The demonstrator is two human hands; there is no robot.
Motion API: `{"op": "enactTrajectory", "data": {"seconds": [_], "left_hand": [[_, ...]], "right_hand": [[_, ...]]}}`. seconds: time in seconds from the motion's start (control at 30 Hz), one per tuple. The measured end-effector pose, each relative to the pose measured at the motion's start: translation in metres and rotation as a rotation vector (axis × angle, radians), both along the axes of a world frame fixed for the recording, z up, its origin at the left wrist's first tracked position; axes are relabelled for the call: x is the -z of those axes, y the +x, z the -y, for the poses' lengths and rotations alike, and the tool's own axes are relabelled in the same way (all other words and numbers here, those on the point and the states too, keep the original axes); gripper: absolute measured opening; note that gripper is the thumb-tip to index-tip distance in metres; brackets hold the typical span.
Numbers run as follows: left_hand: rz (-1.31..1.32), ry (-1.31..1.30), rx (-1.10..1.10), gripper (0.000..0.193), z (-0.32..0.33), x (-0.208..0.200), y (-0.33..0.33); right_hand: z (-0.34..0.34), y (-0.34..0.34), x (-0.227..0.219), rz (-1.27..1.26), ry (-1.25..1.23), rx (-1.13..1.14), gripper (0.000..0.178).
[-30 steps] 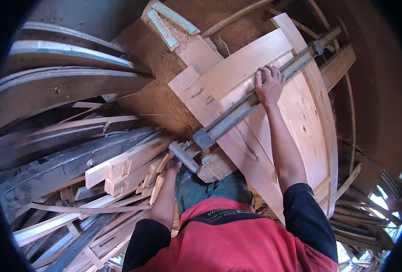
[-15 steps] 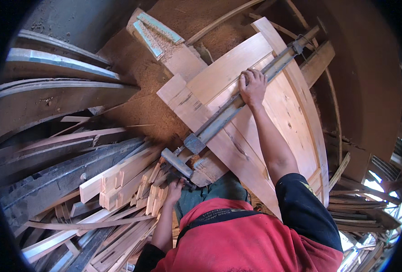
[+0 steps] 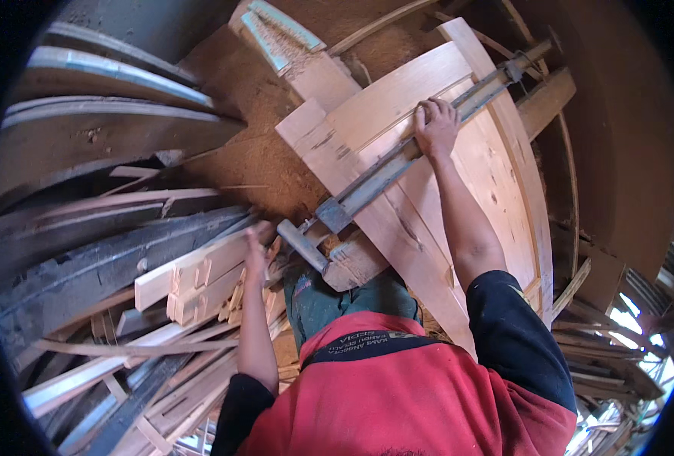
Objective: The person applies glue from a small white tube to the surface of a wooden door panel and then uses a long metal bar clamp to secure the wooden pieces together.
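Head view: one right hand [image 3: 436,125] grip pressing one bar clamp [image 3: 398,163]; left hand [image 3: 257,247] blurred, grip unclear.

Right hand [image 3: 436,125] presses flat on the long metal bar clamp [image 3: 398,163] across the curved wooden panel [image 3: 496,175]; left hand [image 3: 257,251], blurred, hovers by the clamp's handle [image 3: 301,245].

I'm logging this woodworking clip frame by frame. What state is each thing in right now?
Bar clamp: lying across the wooden panel, its handle end toward the person.
Wooden panel: flat, boards joined, under the clamp.
Right hand: palm down, pressing on the clamp bar.
Left hand: blurred, raised near the clamp handle; grip unclear.
Wood offcuts: piled loosely beside the left hand.
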State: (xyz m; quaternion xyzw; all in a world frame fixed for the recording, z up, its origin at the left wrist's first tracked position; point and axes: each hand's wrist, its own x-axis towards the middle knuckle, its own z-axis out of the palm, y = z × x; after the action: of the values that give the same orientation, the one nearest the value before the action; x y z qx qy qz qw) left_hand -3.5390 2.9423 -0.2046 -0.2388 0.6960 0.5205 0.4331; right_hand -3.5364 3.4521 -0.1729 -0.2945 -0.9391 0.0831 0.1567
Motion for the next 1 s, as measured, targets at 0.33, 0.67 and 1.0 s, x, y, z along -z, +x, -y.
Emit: {"op": "enactTrajectory", "data": {"seconds": [0.33, 0.67, 1.0], "left_hand": [[0.272, 0.264, -0.197, 0.078, -0.002, 0.004, 0.097], [0.018, 0.599, -0.742, 0.079, -0.02, -0.062, 0.028], [0.399, 0.144, -0.207, 0.091, -0.008, -0.028, 0.057]], "right_hand": [[-0.004, 0.001, 0.001, -0.011, 0.066, 0.003, 0.022], [-0.012, 0.008, 0.0, -0.018, 0.084, 0.017, 0.021], [-0.008, 0.0, 0.002, -0.04, 0.068, 0.026, 0.021]]}}
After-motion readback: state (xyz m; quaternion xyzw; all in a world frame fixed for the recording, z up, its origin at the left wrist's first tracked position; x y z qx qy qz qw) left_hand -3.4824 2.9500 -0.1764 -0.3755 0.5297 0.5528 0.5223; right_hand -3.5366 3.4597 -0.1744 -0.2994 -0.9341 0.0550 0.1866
